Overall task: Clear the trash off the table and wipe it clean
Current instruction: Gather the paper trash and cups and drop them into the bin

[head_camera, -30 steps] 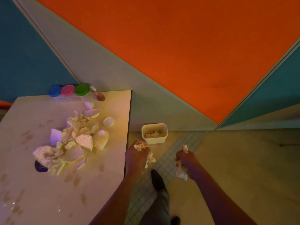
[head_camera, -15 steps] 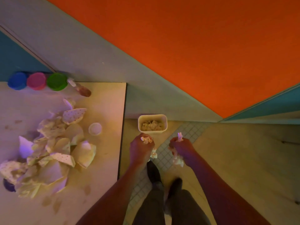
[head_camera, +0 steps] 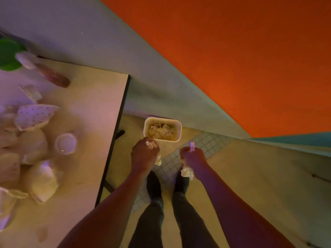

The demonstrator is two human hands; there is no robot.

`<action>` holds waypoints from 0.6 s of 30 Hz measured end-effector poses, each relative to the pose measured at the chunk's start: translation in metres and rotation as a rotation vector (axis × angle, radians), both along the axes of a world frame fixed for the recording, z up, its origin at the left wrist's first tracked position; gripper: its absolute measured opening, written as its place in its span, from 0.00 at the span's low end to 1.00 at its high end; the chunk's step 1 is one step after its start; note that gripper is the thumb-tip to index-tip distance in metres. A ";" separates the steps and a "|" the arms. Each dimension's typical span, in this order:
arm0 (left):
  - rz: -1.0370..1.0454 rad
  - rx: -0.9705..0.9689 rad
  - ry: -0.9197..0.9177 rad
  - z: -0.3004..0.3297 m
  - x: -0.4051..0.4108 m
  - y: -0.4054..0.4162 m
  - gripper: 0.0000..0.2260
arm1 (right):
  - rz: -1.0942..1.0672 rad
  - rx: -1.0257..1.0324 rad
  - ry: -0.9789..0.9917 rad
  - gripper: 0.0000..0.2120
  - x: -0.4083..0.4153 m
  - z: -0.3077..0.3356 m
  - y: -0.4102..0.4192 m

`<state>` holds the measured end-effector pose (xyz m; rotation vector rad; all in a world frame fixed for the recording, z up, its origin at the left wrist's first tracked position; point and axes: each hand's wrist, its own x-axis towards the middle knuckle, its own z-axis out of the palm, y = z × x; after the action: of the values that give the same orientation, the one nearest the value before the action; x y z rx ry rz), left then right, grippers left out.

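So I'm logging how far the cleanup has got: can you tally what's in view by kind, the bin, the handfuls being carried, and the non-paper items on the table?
Trash bin on the floor, already holding paper: 1
Wads of crumpled paper in hand, left hand and right hand: 2
Small round white cup: 1
Green lid: 1
Total: 5

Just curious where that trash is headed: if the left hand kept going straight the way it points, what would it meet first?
Probably the white bin on the floor, just ahead of the left hand; depth is unclear.
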<state>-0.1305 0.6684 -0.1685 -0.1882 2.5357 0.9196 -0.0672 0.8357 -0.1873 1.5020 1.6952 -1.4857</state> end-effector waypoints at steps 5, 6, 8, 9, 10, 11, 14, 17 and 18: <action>0.026 -0.031 -0.009 -0.058 -0.028 0.021 0.09 | 0.168 0.075 0.052 0.14 -0.038 -0.060 0.009; 0.023 -0.035 0.000 -0.075 -0.035 0.024 0.10 | 0.213 0.079 0.055 0.15 -0.048 -0.076 0.011; 0.017 -0.050 0.020 -0.111 -0.046 0.031 0.12 | 0.244 0.117 0.086 0.19 -0.067 -0.115 0.012; 0.014 -0.058 0.025 -0.129 -0.053 0.035 0.14 | 0.255 0.137 0.109 0.21 -0.076 -0.136 0.012; 0.009 -0.062 0.032 -0.144 -0.059 0.037 0.15 | 0.270 0.149 0.119 0.22 -0.084 -0.148 0.012; 0.011 -0.074 0.031 -0.160 -0.064 0.039 0.15 | 0.269 0.137 0.133 0.22 -0.090 -0.164 0.012; 0.000 -0.102 0.070 -0.219 -0.081 0.045 0.16 | 0.141 -0.018 0.188 0.22 -0.108 -0.218 0.014; -0.002 -0.106 0.125 -0.265 -0.094 0.048 0.16 | 0.119 -0.101 0.270 0.10 -0.120 -0.270 0.016; -0.015 -0.124 0.154 -0.286 -0.098 0.050 0.14 | 0.104 -0.100 0.278 0.08 -0.123 -0.290 0.015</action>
<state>-0.2288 0.7182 -0.4549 -0.1410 2.7348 0.7992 -0.1906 0.8511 -0.4776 1.1806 1.7918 -1.7597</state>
